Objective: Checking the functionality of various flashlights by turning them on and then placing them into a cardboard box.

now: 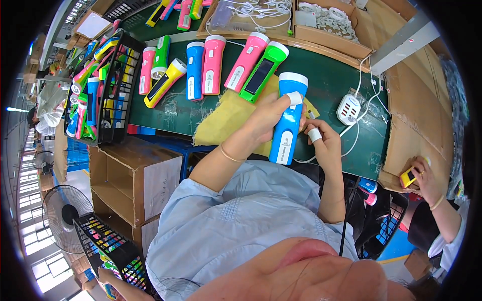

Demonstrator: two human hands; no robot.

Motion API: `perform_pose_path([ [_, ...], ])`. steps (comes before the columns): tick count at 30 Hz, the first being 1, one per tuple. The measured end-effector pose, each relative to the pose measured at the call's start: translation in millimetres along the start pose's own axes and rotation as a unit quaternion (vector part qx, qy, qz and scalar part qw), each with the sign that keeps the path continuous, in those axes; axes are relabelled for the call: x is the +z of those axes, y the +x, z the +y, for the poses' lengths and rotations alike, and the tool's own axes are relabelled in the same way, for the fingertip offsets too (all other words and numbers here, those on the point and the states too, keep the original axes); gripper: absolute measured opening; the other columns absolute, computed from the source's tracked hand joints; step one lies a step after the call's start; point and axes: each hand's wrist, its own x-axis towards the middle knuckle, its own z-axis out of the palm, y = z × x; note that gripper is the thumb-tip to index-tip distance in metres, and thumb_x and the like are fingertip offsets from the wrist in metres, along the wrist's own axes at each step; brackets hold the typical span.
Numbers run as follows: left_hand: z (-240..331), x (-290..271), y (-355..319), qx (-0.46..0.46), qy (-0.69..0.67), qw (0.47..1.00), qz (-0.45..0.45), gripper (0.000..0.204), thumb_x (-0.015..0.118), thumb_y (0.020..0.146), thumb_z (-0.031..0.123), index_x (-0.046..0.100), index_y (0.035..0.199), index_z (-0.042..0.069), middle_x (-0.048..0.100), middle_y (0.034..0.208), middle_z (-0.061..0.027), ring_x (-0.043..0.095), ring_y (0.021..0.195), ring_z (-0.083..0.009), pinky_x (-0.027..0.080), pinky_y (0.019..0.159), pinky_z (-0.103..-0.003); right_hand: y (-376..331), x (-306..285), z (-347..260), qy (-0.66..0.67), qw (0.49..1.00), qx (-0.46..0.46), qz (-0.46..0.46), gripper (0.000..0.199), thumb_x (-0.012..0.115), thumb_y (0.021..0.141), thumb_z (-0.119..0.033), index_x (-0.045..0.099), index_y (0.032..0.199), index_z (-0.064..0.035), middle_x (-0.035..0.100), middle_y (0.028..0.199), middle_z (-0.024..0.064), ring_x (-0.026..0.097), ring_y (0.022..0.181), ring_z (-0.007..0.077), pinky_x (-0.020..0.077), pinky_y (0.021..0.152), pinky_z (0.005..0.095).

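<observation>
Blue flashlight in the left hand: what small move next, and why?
Probably roll the blue flashlight slightly with the left hand: its white label shows, but the right hand is partly hidden at its edge, so that side can't be checked.

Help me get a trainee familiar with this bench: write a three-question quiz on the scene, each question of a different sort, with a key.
1. Multiple choice: in the row lying on the green table, what colour is the flashlight at the right end? A) pink B) green C) yellow
2. True or false: the white multi-port charger lies to the right of the held blue flashlight.
3. Fill in the blank: the person's ____ grip, with a white wrap on its thumb, is closed around the blue flashlight.

Key: 1. B. 2. True. 3. Left: the left grip holds it.
</observation>
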Motion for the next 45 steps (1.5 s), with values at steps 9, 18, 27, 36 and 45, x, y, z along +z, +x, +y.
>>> perform_pose_path([
  [9,-3.9,4.1,-5.6,0.037,0.105,0.994,-0.022,0.017,0.052,0.083,0.016,0.050,0.087,0.000,0.057,0.068,-0.0104,0.057,0.057,-0.0169,0.048,0.051,-0.029,-8.4,-0.1,-2.4,0.004,1.000,0.008,0.015,0.015,0.052,0.085,-0.005,0.061,0.095,0.0007,0.058,0.072,0.0017,0.051,0.062,0.0062,0.0413,0.057,0.0205],
  [18,-21.7,7.4,-20.9,0.226,0.635,0.738,0.039,0.053,0.067,0.066,0.013,0.038,0.103,-0.010,0.057,0.082,-0.0271,0.059,0.075,-0.0412,0.048,0.061,-0.043,24.7,-16.4,-36.3,-0.056,0.990,-0.131,0.019,0.030,0.048,0.090,-0.027,0.061,0.095,-0.0013,0.060,0.079,0.0026,0.052,0.067,0.0089,0.0406,0.058,0.0226],
  [27,-6.7,12.7,-33.9,0.125,0.559,0.817,-0.067,0.036,0.065,0.074,0.013,0.046,0.100,-0.004,0.058,0.071,-0.0163,0.060,0.062,-0.0272,0.048,0.054,-0.034,39.0,-4.0,-44.0,-0.087,0.954,-0.284,-0.052,0.046,0.044,0.090,-0.041,0.061,0.084,0.0018,0.059,0.078,0.0074,0.053,0.070,0.0112,0.0387,0.060,0.0226],
  [36,-23.6,5.6,-32.9,0.128,0.662,0.739,-0.008,0.062,0.070,0.068,0.012,0.035,0.116,-0.004,0.058,0.081,-0.0200,0.061,0.070,-0.0355,0.048,0.062,-0.034,28.4,-1.8,-59.8,-0.329,0.931,-0.157,-0.026,0.024,0.051,0.083,-0.026,0.055,0.077,-0.0041,0.051,0.062,0.0083,0.050,0.056,0.0181,0.0396,0.053,0.0281],
  [45,-41.7,-16.7,-28.0,0.377,0.438,0.815,-0.048,0.071,0.076,0.067,0.025,0.035,0.121,0.004,0.057,0.103,-0.0167,0.060,0.090,-0.0352,0.050,0.073,-0.038,-1.2,11.0,-80.0,-0.224,0.912,-0.334,0.084,0.063,0.070,0.066,-0.053,0.057,0.098,0.0002,0.052,0.086,0.0130,0.052,0.077,0.0241,0.0424,0.067,0.0299],
])
